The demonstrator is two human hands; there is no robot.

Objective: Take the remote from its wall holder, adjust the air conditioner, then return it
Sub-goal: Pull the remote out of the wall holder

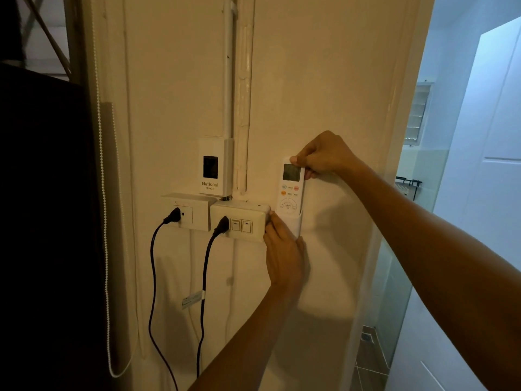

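Note:
A white remote point(290, 190) with a small grey screen and coloured buttons stands upright against the cream wall, its lower end inside the white wall holder point(297, 225). My right hand point(321, 156) pinches the remote's top end between thumb and fingers. My left hand point(283, 249) is wrapped around the holder from below and from the left, covering most of it. The air conditioner is not in view.
Left of the holder sit a switch-and-socket box point(239, 221), a second socket box point(187, 211) and a breaker box point(214, 166), with two black cables point(204, 277) hanging down. A bead cord point(105, 221) hangs far left. An open doorway point(465, 193) lies right.

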